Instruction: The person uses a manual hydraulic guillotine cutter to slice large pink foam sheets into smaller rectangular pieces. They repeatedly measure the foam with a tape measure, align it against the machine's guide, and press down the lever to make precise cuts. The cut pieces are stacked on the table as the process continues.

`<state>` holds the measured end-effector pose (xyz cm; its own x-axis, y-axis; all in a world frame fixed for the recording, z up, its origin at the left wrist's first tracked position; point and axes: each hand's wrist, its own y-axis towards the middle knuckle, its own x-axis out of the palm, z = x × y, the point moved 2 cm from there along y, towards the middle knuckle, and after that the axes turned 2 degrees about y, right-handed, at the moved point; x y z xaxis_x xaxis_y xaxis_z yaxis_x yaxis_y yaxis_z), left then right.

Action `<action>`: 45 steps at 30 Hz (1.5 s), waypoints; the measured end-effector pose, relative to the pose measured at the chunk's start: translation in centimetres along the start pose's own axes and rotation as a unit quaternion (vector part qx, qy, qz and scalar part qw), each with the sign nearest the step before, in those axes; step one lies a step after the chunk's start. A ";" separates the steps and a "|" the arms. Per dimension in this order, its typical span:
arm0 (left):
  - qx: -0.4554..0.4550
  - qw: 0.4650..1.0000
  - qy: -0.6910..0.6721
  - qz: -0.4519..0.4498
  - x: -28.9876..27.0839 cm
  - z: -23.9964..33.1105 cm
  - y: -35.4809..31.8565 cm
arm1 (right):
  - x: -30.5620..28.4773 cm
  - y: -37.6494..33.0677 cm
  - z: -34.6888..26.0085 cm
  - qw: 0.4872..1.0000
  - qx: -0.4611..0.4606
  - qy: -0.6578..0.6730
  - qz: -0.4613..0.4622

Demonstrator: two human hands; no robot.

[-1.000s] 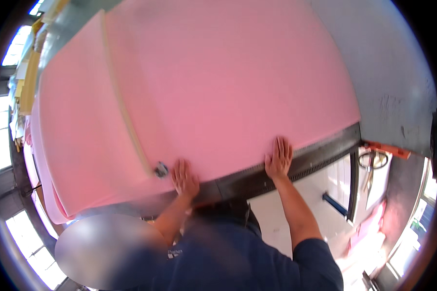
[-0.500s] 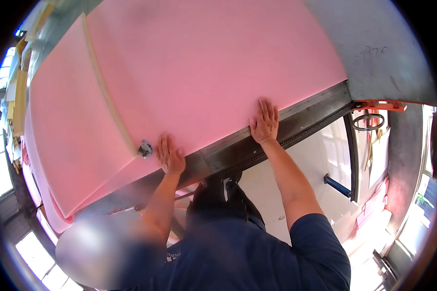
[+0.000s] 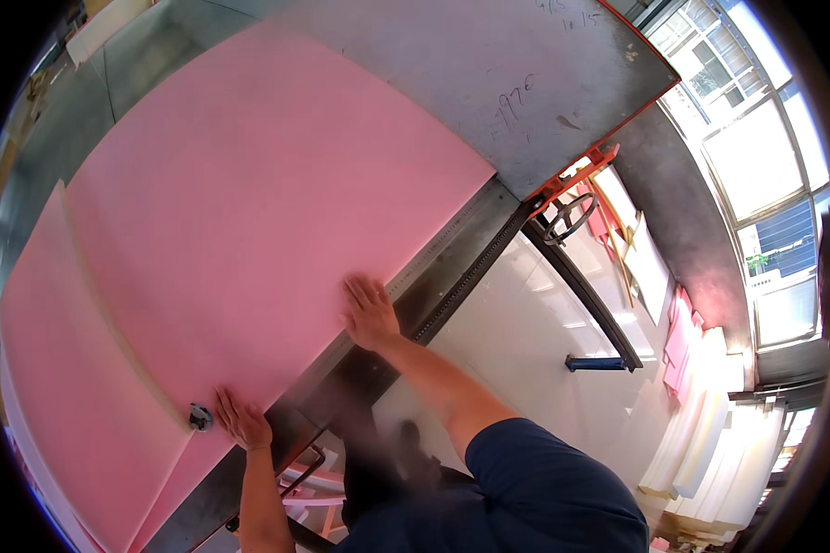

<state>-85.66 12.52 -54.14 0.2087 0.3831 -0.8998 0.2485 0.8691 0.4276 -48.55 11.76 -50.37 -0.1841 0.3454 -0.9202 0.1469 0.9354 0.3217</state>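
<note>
A large pink sheet of foam-like material point(image 3: 249, 203) lies flat on a metal table. Both palms are down on it, near the edge closest to me. My left hand point(image 3: 242, 419), fingers spread, rests beside a small dark-grey and silvery object point(image 3: 200, 417) whose kind I cannot make out. Further right along the same edge, my right hand point(image 3: 371, 311) presses flat with its fingers stretched out. A pale yellowish strip point(image 3: 111, 313) runs across the pink material from the small object toward the far left. Left of that strip, a pink flap or second layer point(image 3: 74, 396) overlaps the sheet.
A metal ruler strip point(image 3: 447, 235) follows the table's near edge, with a dark toothed rail point(image 3: 470, 276) below. The grey tabletop point(image 3: 489, 74) extends beyond the sheet. To the right are a handwheel point(image 3: 570, 219), a blue post point(image 3: 595, 363) and stacked foam pieces point(image 3: 710, 461).
My view has swung to the right, so the table now slants and more of the windows and stacked foam shows. Both hands stay flat on the pink sheet in about the same places.
</note>
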 end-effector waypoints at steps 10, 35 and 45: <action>-0.022 0.995 -0.001 0.100 2.0 -4.7 -2.9 | 3.2 1.1 -2.1 0.996 -0.036 -0.078 -0.009; -0.068 0.990 -0.095 0.080 -0.3 -6.2 -0.6 | 2.2 2.0 -5.7 0.993 -0.061 -0.062 0.077; -0.053 0.990 -0.098 0.086 -0.6 -7.8 2.5 | 2.4 5.0 -7.0 0.994 -0.061 -0.057 0.069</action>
<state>-92.49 16.90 -53.22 0.4206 0.4693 -0.7765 0.0955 0.8282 0.5523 -55.02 17.81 -49.40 -0.0578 0.4658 -0.8830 0.0436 0.8848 0.4639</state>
